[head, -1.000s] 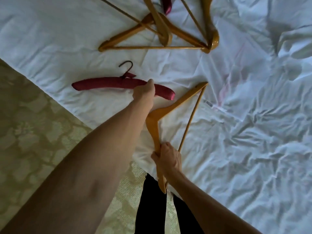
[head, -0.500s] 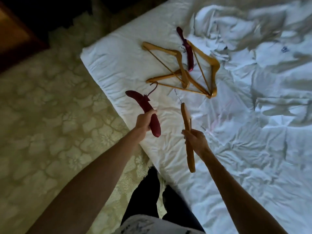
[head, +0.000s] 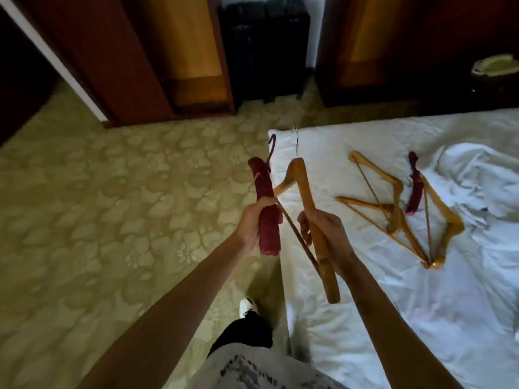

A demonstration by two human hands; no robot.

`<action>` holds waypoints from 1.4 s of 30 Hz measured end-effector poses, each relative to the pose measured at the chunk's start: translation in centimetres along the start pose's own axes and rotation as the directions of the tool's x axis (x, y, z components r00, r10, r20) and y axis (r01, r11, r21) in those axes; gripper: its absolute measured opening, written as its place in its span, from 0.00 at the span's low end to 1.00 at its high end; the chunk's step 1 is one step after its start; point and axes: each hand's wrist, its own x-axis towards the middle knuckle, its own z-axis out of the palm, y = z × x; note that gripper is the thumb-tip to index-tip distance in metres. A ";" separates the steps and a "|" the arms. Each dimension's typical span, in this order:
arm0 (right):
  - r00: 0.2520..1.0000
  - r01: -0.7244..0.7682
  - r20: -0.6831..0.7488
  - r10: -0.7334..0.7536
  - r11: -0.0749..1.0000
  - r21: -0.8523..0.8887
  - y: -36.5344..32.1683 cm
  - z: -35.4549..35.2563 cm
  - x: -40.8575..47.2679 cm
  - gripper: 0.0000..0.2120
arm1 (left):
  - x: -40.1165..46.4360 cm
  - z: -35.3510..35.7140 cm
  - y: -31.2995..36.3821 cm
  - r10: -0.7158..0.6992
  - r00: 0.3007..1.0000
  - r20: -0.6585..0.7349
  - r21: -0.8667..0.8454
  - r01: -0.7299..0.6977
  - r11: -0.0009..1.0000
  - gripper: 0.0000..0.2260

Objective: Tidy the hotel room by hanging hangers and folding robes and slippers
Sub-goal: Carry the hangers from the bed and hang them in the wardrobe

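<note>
Left hand: fingers wrapped round a red padded hanger, held upright beyond the bed's near left edge, over the carpet; dark hook uppermost. Right hand: clasped on one arm of a wooden hanger, raised above the bed's left edge, metal hook pointing up. Bed, white sheet: three wooden hangers overlapping toward the far edge; second red padded hanger lying across them; crumpled white linen at the far right.
</note>
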 end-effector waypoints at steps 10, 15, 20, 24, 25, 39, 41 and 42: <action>0.950 0.091 0.303 -0.073 0.995 -0.044 -4.7 16.9 12.5 0.19 | 0.5 -13.7 10.7 0.249 0.953 -0.174 -0.136 -0.273 0.952 0.11; 0.919 0.176 0.366 -0.145 0.983 -0.052 -6.9 25.6 20.5 0.23 | 4.5 -21.9 17.6 0.270 0.932 -0.243 -0.135 -0.308 0.942 0.15; 0.907 0.220 0.374 -0.193 0.975 -0.033 -9.6 32.9 28.1 0.25 | 9.3 -28.7 25.0 0.303 0.927 -0.222 -0.071 -0.325 0.943 0.20; 0.916 0.207 0.358 -0.180 0.978 -0.037 -11.0 36.8 34.2 0.16 | 14.7 -32.6 29.9 0.296 0.936 -0.189 -0.066 -0.313 0.947 0.17; 0.917 0.204 0.355 -0.181 0.979 -0.028 -11.3 37.5 35.9 0.16 | 16.1 -33.5 31.0 0.302 0.936 -0.183 -0.063 -0.317 0.946 0.16; 0.911 0.264 0.328 -0.249 0.964 -0.002 -19.2 48.5 69.5 0.22 | 42.8 -45.0 53.7 0.321 0.936 -0.146 -0.004 -0.325 0.946 0.15; 0.899 0.288 0.338 -0.277 0.957 0.020 -21.5 50.7 74.3 0.30 | 46.3 -46.6 57.7 0.337 0.931 -0.142 0.015 -0.338 0.941 0.15; 0.898 0.296 0.335 -0.285 0.955 0.018 -22.6 51.8 76.8 0.34 | 47.9 -47.4 59.7 0.344 0.929 -0.136 0.015 -0.345 0.938 0.15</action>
